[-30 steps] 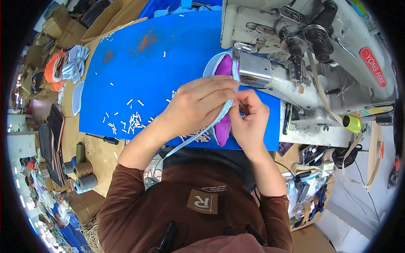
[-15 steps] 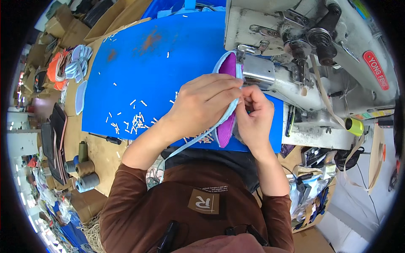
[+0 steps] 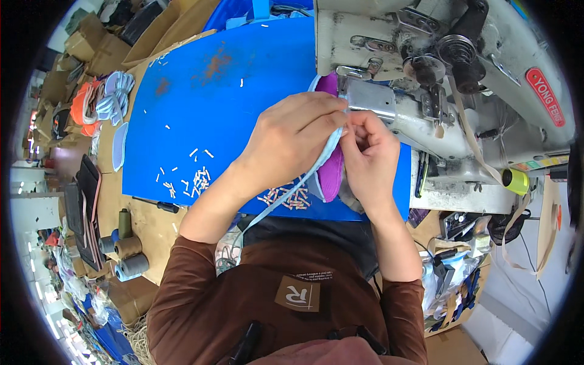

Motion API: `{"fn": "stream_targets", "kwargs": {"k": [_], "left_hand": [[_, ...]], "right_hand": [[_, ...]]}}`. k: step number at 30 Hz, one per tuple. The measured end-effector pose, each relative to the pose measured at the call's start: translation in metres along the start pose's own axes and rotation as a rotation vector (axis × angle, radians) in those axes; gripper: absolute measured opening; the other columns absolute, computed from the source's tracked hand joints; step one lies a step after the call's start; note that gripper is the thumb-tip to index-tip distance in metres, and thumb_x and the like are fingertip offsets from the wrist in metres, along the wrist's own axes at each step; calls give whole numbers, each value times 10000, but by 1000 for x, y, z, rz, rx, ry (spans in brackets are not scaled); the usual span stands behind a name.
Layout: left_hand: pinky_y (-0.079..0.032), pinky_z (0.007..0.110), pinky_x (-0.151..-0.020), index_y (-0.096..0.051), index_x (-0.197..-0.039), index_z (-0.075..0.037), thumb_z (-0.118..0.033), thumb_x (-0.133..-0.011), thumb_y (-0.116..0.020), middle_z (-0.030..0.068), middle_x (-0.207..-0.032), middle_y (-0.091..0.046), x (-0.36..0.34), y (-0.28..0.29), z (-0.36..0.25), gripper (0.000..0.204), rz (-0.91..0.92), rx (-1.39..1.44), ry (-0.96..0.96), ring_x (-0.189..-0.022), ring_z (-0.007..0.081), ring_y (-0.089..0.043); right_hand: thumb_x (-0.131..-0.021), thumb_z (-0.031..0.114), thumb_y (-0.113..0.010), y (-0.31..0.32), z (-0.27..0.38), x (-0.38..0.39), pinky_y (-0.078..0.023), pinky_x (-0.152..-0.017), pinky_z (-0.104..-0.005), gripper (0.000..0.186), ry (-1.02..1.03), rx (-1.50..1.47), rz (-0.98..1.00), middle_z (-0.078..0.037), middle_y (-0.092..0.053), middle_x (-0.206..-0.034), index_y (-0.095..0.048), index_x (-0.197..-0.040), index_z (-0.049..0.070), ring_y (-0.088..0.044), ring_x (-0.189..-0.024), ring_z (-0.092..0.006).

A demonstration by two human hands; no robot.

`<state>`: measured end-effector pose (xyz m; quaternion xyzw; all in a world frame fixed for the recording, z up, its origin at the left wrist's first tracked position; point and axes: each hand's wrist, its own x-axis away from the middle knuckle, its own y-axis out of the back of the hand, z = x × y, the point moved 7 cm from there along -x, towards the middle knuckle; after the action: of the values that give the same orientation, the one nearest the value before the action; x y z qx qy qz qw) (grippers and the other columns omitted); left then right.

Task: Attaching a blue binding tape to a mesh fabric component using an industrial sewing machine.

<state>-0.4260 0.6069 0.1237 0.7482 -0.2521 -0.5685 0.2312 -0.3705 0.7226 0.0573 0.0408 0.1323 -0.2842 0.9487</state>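
Observation:
A curved fabric piece [image 3: 331,176], purple on one face with light blue edging, lies against the working end of the sewing machine [image 3: 370,97]. My left hand [image 3: 292,140] lies over it from the left, fingers pressed together on its light blue edge. From the right, my right hand [image 3: 372,152] pinches the same edge with thumb and bent fingers. Both sets of fingertips meet close to the machine's metal arm end. A narrow light blue strip [image 3: 267,210] trails from the piece toward my lap. My fingers hide the stitching spot and the middle of the piece.
Short thread or tape scraps [image 3: 291,196] are scattered over the blue table top [image 3: 182,115]. Thread spools [image 3: 128,246] stand at the lower left. Bundled light blue pieces [image 3: 115,97] lie at the far left. A beige tape [image 3: 468,131] hangs by the machine.
The view has shifted slightly. The near end of the fabric piece sits a little farther from me. Both hands keep their grip at the machine's end.

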Motion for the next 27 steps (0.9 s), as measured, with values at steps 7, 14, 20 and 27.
{"fn": "stream_targets", "kwargs": {"k": [7, 14, 20, 27], "left_hand": [[-577, 375, -779, -692, -989, -40, 62, -720, -715, 90, -1025, -700, 7, 6, 5, 288, -61, 72, 78, -933, 293, -693], [-575, 362, -769, -701, -948, -38, 56, -721, -723, 86, -1009, -698, 8, 4, 3, 247, -45, 53, 23, -922, 282, -689], [-566, 348, -781, -726, -994, -33, -7, -737, -755, 92, -1038, -710, 4, 3, 2, 260, -3, 5, 18, -946, 270, -688], [-569, 356, -823, -717, -1041, -44, -25, -762, -749, 100, -1081, -717, 5, 6, 3, 281, 39, 30, 18, -987, 283, -695]], "right_hand": [[-913, -16, -663, 3, 16, -4, -488, -539, -212, 20, -58, 126, 34, -79, -712, -736, -665, -912, -35, -630, -610, -52], [-903, -11, -676, 2, 13, 5, -420, -487, -203, 71, -48, 85, 113, -25, -638, -628, -655, -837, -27, -541, -556, -15], [-930, 6, -662, 4, 6, -4, -396, -484, -198, 85, -62, 11, 62, -8, -652, -657, -686, -860, -36, -515, -576, 4], [-929, 16, -670, 3, 7, -6, -426, -500, -197, 80, -103, -79, -5, -26, -689, -699, -700, -886, -44, -540, -580, -7]]}}
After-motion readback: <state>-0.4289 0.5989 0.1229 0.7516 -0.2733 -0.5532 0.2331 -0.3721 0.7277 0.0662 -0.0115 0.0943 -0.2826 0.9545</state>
